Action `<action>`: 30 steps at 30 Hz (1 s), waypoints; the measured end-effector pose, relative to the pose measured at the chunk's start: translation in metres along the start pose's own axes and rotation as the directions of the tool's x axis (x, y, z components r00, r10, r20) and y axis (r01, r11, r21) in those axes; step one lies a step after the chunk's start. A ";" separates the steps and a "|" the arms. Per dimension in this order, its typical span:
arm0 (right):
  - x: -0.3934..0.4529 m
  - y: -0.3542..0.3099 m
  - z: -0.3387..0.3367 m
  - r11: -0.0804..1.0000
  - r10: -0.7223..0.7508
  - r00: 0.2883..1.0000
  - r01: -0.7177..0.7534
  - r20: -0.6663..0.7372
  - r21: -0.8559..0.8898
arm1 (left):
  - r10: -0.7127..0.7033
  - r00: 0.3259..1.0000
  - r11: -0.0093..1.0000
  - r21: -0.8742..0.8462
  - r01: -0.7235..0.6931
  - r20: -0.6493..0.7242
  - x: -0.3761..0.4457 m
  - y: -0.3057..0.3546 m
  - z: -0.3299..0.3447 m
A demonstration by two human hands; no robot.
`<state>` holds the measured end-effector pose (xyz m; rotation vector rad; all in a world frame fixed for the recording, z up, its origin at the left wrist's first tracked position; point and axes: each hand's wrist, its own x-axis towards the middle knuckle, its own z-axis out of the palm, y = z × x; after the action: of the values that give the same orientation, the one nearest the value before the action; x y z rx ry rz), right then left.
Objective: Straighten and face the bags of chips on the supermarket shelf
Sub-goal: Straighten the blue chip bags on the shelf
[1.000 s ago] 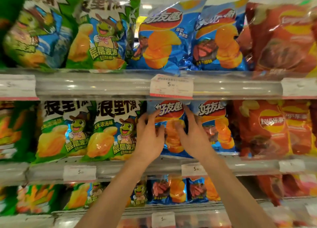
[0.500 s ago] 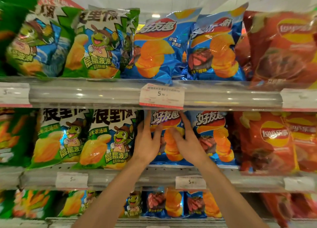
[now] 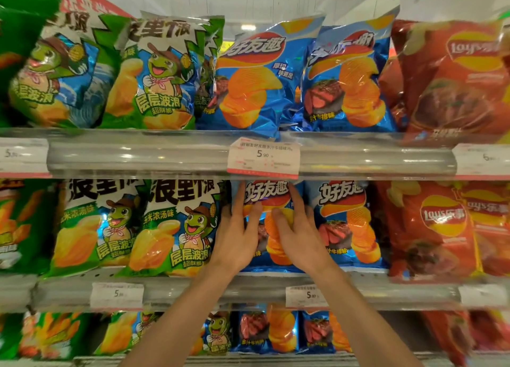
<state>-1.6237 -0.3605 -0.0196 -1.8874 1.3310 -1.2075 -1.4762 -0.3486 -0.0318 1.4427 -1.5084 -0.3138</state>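
Two hands on blue chip bag [image 3: 269, 228], middle shelf [image 3: 248, 286], between green bag [image 3: 176, 226] and second blue bag [image 3: 347, 220]. Left hand [image 3: 237, 237], right hand [image 3: 299, 234]: fingers spread, pressing front, not pinching. Bag likely light, air-puffed, slick, contents fragile; better to take side edges.

My two bare forearms, no sleeves in sight, left hand [image 3: 234, 239] and right hand [image 3: 300, 237] bare too, no gloves, rings, watch or bands that I can see, nails short and plain on my fingers [image 3: 278, 214]
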 end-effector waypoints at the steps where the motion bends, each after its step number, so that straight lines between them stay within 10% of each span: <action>1: -0.001 0.000 0.001 1.000 -0.003 1.000 0.003 -0.005 -0.010 | -0.004 1.000 1.000 0.011 0.004 -0.002 -0.001 0.000 0.000; 16: -0.001 0.007 0.003 0.984 -0.097 0.995 0.093 -0.021 -0.152 | 0.054 0.998 0.998 0.028 -0.054 -0.013 0.007 -0.009 0.010; 30: -0.055 0.013 -0.046 0.998 -0.019 0.999 0.017 0.028 0.062 | 0.136 0.990 0.991 0.016 -0.136 0.045 -0.046 0.022 -0.034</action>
<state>-1.6761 -0.3109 -0.0292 -1.8695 1.2501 -1.2130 -1.4720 -0.2885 -0.0201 1.3475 -1.6404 -0.2499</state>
